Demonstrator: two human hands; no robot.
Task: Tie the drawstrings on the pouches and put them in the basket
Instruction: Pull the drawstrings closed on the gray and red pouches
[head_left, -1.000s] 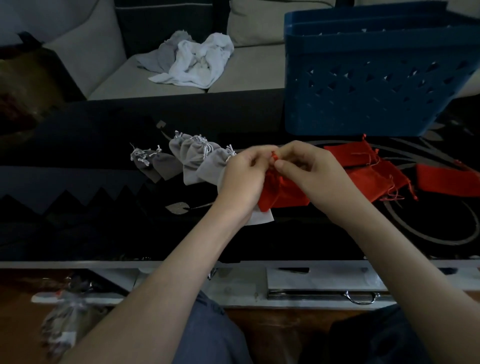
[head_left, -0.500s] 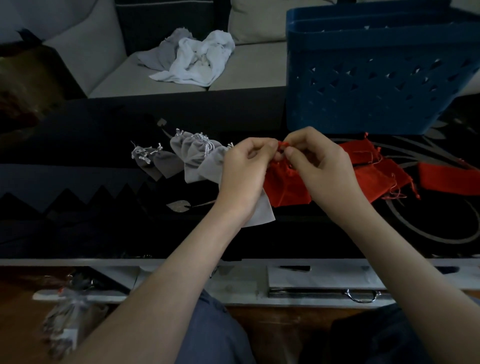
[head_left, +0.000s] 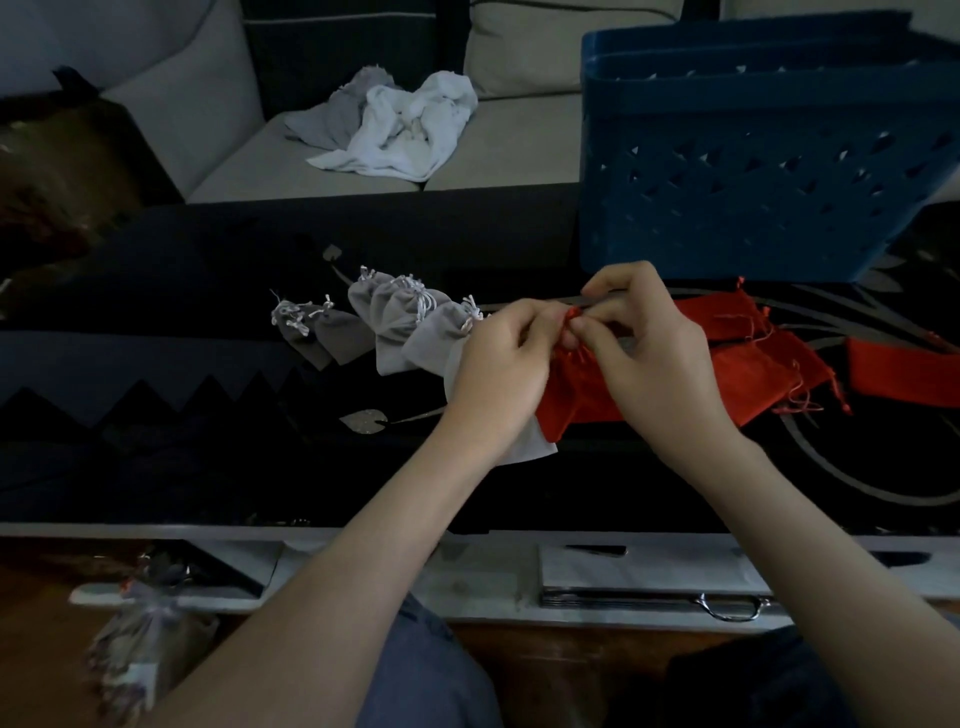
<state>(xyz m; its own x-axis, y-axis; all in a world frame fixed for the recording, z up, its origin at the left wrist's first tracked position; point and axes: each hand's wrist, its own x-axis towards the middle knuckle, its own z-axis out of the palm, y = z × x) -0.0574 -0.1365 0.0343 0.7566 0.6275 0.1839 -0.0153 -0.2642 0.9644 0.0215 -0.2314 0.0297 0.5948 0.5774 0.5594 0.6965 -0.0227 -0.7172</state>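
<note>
Drawstrings (head_left: 572, 314) of a red pouch (head_left: 574, 400) are pinched at the gathered neck by both hands. The left hand (head_left: 498, 364) and the right hand (head_left: 657, 364) are curled close together just above the dark table (head_left: 156, 312), in front of the blue basket (head_left: 753, 156). The pouch hangs below the fingers, its lower corner overlapping one of the grey pouches (head_left: 405, 332) laid out to the left. More red pouches (head_left: 753, 369) lie to the right. A knot appears to be in the making, but whether it is already pulled tight cannot be told, since the cords are small and half hidden. For a sound knot, the neck should first be drawn fully closed and the two ends crossed close to the fabric. Tension should then be applied evenly outwards, so that no cloth is caught in the loop. Once tied, the pouch is to be lifted over the near wall of the basket.
</note>
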